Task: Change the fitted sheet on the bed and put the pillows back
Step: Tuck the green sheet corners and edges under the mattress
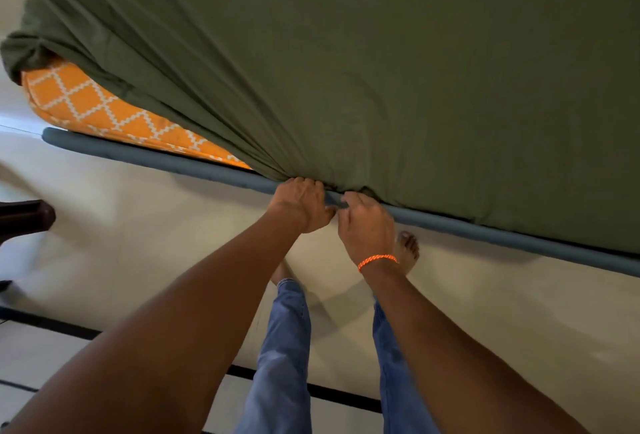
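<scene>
Green fitted sheet [381, 70] covers most of the mattress [90, 101], whose orange patterned side shows bare toward the far-left corner. Both hands work close together at the sheet's hem, right against the grey bed frame rail [156, 156]. Left hand [303, 205] grips a bunched fold of hem; right hand [367, 222] has curled fingers at the same edge, probably pinching fabric, though blur hides the contact. No pillows in view. Risk: tension lines fan from the grip toward that uncovered corner, so a harder pull here could pop the loose bunched corner off the mattress.
</scene>
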`<action>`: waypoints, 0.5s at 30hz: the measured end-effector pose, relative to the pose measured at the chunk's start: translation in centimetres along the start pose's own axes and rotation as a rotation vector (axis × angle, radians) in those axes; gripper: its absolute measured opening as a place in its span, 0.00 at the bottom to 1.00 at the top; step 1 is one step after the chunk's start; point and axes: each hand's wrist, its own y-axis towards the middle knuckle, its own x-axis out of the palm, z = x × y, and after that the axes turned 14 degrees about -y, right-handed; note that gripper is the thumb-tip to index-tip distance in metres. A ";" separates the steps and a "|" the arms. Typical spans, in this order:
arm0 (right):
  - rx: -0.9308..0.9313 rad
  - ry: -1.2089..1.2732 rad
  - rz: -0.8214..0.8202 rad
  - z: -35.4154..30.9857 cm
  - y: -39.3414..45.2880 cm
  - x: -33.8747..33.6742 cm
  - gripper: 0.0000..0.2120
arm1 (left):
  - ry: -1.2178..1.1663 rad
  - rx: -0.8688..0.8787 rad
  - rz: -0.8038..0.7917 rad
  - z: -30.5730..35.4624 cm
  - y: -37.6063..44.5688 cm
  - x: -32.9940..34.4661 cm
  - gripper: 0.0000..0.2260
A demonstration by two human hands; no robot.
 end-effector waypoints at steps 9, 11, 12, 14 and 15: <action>0.237 0.166 -0.160 -4.3 0.8 -1.6 0.10 | -0.072 -0.027 -0.126 -1.1 1.5 -1.1 0.24; 0.241 0.018 -0.089 -3.8 1.3 -1.8 0.12 | -0.066 -0.010 -0.091 -1.1 1.0 -1.0 0.20; 0.236 -0.038 -0.072 -3.2 1.4 -1.9 0.13 | -0.043 0.009 -0.035 -1.3 0.7 -0.6 0.17; 0.191 -0.088 -0.139 -2.2 1.5 -2.2 0.15 | -0.026 0.067 0.109 -1.7 -0.1 0.3 0.11; 0.166 -0.093 -0.180 -1.7 1.8 -2.3 0.16 | -0.037 0.095 0.182 -1.9 -0.6 0.8 0.08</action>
